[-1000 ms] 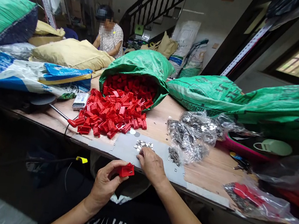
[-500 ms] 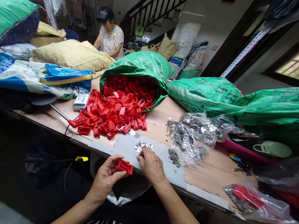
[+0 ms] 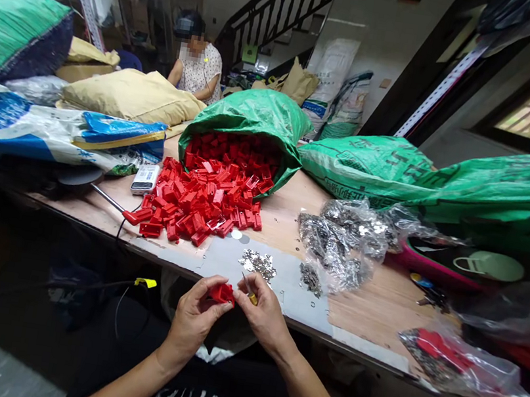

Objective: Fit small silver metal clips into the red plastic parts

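My left hand pinches a small red plastic housing between thumb and fingers, just off the table's front edge. My right hand is closed around a thin pointed metal tool with a yellow handle. Its fingertips meet the right end of the red housing; whether they also grip a small part is hidden. Right behind the hands, small shiny metal pieces lie loose on a grey sheet. A small heap of darker metal parts lies to their right.
Red housings spill from a green sack behind the sheet. Clear bags of metal parts lie right of it. A white device stands left. Further right is a pink-rimmed container. Another person sits at the far side.
My right hand has come back from the shiny metal pieces to the red housing, and the pointed tool now shows in it. My left hand has turned the housing.
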{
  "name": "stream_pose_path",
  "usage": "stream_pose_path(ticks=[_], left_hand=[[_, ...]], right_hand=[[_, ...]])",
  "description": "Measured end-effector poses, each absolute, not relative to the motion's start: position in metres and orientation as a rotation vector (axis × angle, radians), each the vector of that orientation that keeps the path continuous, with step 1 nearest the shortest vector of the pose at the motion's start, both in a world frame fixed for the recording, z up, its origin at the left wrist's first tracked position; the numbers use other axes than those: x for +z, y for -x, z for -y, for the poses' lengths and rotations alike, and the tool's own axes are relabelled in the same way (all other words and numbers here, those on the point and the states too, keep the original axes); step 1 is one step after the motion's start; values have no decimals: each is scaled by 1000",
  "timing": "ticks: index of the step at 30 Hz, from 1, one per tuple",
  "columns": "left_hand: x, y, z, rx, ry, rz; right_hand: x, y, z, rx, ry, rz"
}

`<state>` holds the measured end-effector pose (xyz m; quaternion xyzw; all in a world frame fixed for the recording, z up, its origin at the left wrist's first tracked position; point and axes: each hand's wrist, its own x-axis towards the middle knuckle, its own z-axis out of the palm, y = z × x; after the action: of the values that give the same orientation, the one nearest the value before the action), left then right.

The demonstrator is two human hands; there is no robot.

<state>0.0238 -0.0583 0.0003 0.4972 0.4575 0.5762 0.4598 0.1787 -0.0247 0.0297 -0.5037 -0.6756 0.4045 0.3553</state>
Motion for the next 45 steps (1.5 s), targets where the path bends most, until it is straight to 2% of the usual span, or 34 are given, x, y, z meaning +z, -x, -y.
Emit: stream_pose_path(ticks=[7,14,24,28,36,45], left_hand=[[7,-23,63,1460,-1585,-1077],[13,-25,60,1375,-1134,-1012],[13,-32,59,1309,-958,-870],[7,-29,50,1276,-1045,-882],[-2,-18,24,1217,-1764,-1220],[-5,-15,10,1114,-1974,-1163]], right_hand=[[22,-175,29,1159,1194,1651],[27,-182,31,1576,1077,1363],[23,-188,32,1729,1005,1299],[20,-194,28,1605,1089,1431],[19,-200,28,887,1359,1872],[21,-198,25,695,1356,2033]])
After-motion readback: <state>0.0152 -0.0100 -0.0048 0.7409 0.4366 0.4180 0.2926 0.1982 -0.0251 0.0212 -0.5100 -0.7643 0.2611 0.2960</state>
